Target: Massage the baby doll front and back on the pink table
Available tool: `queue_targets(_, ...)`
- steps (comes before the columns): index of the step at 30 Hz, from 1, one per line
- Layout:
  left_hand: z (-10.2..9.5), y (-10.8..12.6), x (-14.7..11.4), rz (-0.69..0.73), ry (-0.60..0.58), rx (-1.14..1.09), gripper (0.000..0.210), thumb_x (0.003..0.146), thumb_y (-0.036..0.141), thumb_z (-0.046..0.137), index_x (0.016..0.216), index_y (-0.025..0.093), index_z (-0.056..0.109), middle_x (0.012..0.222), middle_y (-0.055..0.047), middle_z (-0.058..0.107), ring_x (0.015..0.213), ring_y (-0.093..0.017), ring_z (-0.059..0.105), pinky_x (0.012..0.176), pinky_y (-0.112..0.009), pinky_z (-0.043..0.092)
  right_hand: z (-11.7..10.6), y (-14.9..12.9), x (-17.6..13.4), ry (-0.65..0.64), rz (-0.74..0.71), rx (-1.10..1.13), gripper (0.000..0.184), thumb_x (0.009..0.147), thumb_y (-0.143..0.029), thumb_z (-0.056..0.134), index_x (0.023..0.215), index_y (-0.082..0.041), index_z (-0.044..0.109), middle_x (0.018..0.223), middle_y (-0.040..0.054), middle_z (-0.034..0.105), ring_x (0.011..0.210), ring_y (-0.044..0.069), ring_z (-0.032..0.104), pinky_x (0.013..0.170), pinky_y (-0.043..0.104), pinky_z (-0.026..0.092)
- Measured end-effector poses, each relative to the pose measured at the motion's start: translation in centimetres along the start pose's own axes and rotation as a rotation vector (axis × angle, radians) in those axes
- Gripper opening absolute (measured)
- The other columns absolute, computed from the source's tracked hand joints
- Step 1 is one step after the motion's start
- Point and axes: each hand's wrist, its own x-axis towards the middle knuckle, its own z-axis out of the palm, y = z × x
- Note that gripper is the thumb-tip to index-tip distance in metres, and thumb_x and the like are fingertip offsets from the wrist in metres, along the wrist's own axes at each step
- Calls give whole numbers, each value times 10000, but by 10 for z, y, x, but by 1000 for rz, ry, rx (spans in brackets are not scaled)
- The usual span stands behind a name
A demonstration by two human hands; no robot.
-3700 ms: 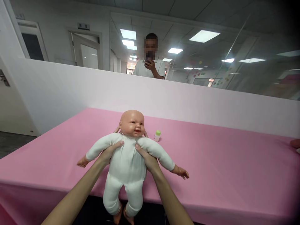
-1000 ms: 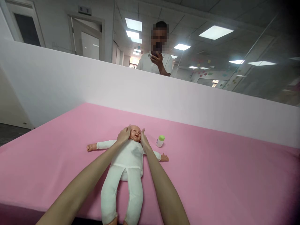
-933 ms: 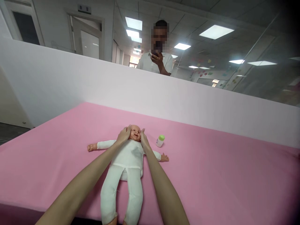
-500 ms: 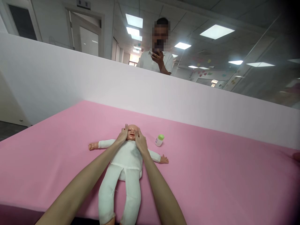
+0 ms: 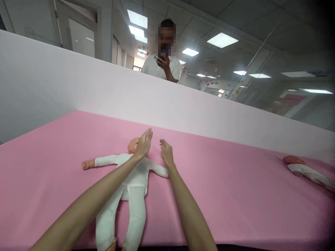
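A baby doll (image 5: 134, 176) in a white suit lies on its back on the pink-covered table (image 5: 222, 195), arms spread. My left hand (image 5: 144, 142) is open with fingers stretched out, in front of the right part of the doll's head (image 5: 133, 145). Whether it touches the head I cannot tell. My right hand (image 5: 166, 152) is to the right of the head, its fingers curled, above the doll's outstretched arm. Its palm is turned away, so what it holds, if anything, is hidden. The small green-capped bottle does not show now.
A second doll (image 5: 309, 170) lies at the far right of the table. Behind the table runs a low white wall (image 5: 117, 94) with a glass pane above it. Beyond the glass, a person (image 5: 162, 64) in a white shirt holds a phone near the face.
Both hands have left the doll's cheeks and moved right, the right hand over to where the bottle stood. The bottle has gone from sight. The view has swung right, showing the second doll.
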Motion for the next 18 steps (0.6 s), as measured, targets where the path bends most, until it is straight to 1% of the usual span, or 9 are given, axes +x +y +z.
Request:
queue_targets(1,15,2,-2,-111,-77,-188,679,1041,645,382,1528,190,510,1652,-111,436,1540,-246,377,1250,-315,303,-14,5,2,21,-21,-52,740,1060,-664,195,1216,-162,716,1104,136,770,1052,278,697,951,375,512)
queue_targets(3,41,-1,-2,-432,-185,-503,810,1042,688,248,1540,88,465,1623,-218,440,1495,-278,450,1208,-346,389,-37,17,4,4,-39,-158,692,1074,-616,206,1243,-177,714,1140,130,768,1088,279,692,975,382,503)
queue_targets(5,58,-13,0,-723,-182,-685,918,1021,728,189,1558,13,401,1624,-286,395,1489,-313,454,1181,-384,434,-52,31,2,-50,-38,-230,653,1082,-575,214,1324,-191,683,1292,132,729,1209,279,659,1043,397,480)
queue_targets(6,64,-21,2,-797,-147,-726,944,1013,740,190,1561,-5,383,1634,-298,367,1503,-325,429,1179,-395,437,-55,37,-1,-72,-38,-249,641,1082,-562,224,1378,-189,653,1394,134,679,1299,276,616,1099,405,450)
queue_targets(8,70,-35,6,-812,-64,-757,943,1011,743,206,1559,-4,383,1656,-285,332,1535,-321,372,1179,-388,438,-56,50,-6,-106,-40,-264,643,1079,-554,254,1480,-167,575,1559,133,547,1456,261,490,1209,410,356)
queue_targets(10,74,-47,8,-782,-21,-765,915,1018,733,205,1547,15,410,1662,-264,333,1544,-302,357,1163,-357,456,-50,59,-12,-145,-43,-265,670,1072,-568,281,1537,-143,511,1634,130,452,1529,246,396,1264,406,284)
queue_targets(11,75,-51,9,-773,-18,-770,899,1022,727,205,1538,25,427,1657,-258,348,1537,-292,373,1149,-339,470,-47,63,-14,-165,-43,-268,682,1071,-574,284,1550,-135,494,1648,130,430,1540,244,378,1273,406,274)
queue_targets(15,79,-60,10,-766,-21,-796,855,1032,704,239,1508,35,476,1597,-267,442,1461,-279,494,1097,-306,518,-38,70,-16,-174,-65,-325,696,1075,-575,244,1537,-126,509,1632,140,453,1526,253,406,1257,424,315)
queue_targets(18,79,-60,10,-763,-35,-804,866,1032,700,245,1510,14,469,1572,-282,468,1424,-278,537,1081,-300,530,-42,71,-12,-178,-81,-349,705,1075,-579,230,1527,-125,524,1618,148,470,1521,269,414,1255,443,321)
